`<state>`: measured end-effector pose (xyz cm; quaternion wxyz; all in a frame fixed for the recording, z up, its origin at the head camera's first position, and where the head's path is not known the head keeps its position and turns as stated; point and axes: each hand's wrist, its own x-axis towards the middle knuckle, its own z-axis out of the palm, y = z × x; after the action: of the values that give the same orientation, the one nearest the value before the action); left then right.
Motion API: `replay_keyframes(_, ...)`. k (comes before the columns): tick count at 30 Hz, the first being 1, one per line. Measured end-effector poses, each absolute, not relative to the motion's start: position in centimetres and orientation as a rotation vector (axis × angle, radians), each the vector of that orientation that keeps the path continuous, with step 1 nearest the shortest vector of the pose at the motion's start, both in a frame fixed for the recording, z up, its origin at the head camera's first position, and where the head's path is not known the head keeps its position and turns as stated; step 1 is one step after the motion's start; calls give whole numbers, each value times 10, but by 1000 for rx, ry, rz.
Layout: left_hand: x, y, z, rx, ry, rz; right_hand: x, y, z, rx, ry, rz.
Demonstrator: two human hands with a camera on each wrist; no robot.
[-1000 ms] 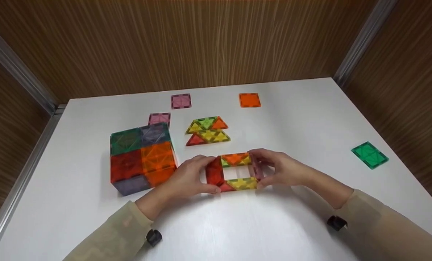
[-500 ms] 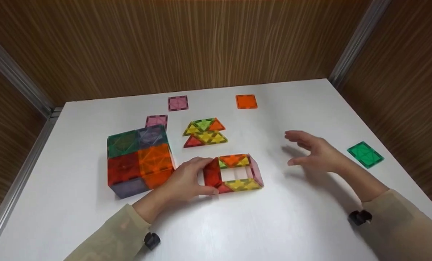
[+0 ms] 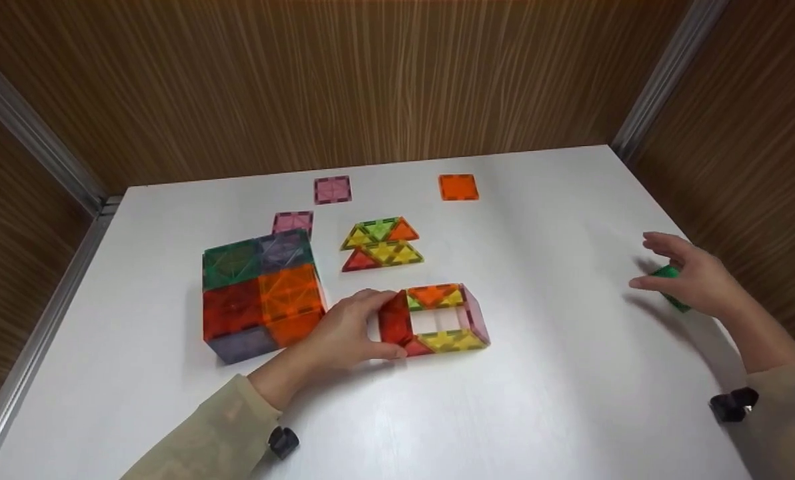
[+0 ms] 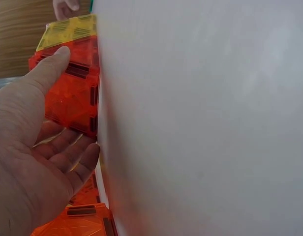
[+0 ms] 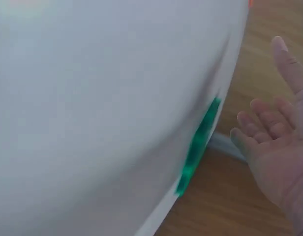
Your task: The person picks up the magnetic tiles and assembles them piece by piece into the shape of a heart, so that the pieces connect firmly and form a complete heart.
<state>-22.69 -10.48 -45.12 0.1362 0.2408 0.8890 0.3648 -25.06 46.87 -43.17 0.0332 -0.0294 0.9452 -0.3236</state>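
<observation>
An open-topped frame of magnetic tiles (image 3: 452, 341) stands mid-table, with a red left side, a pink right side and triangle tiles front and back. My left hand (image 3: 352, 331) grips its red end (image 4: 73, 101), thumb at the front corner and fingers at the back. Far to the right, my right hand (image 3: 697, 277) hovers over a green square tile (image 5: 198, 147), partly covering it in the head view. The right wrist view shows that hand's thumb and fingers spread, holding nothing.
Left of my left hand stands a larger block of square tiles (image 3: 264, 287). Behind the frame lie flat triangle tiles (image 3: 382, 244). Farther back are two pink square tiles (image 3: 333, 190) and an orange square tile (image 3: 458, 187). Wood-patterned panels (image 3: 384, 80) border the white table.
My right hand has let go of the frame's pink side and moved right, to above the green tile. My left hand has kept its grip on the red end.
</observation>
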Motion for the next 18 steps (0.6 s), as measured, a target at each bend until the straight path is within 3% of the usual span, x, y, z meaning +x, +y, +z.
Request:
replay_keyframes(11, -228, -107, -453, 799, 2603, 1042, -248, 506, -445, 149, 2830, -901)
replay_keyframes(18, -228, -107, -452, 785, 2600, 1042, -248, 503, -447, 128, 2820, -866)
